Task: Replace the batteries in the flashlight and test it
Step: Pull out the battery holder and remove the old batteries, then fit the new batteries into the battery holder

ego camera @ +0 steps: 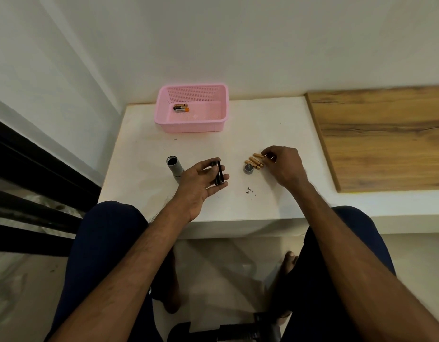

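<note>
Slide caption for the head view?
Left hand holds black battery holder; right hand pinches a gold battery; flashlight body lies on the table.

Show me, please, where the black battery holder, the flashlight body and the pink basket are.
black battery holder [219, 172]: head view, middle of its side.
flashlight body [175, 170]: head view, grey barrel below the open end.
pink basket [189, 125]: head view, near outer wall.

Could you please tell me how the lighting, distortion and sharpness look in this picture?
Head view: the light is soft, with no hard shadows under the left hand, which holds a black battery holder, or under the right hand, which is pinching one of the batteries. The wide lens bows the table edges. Battery labels, here and in the pink basket, are too soft to read. There is no glare.
</note>
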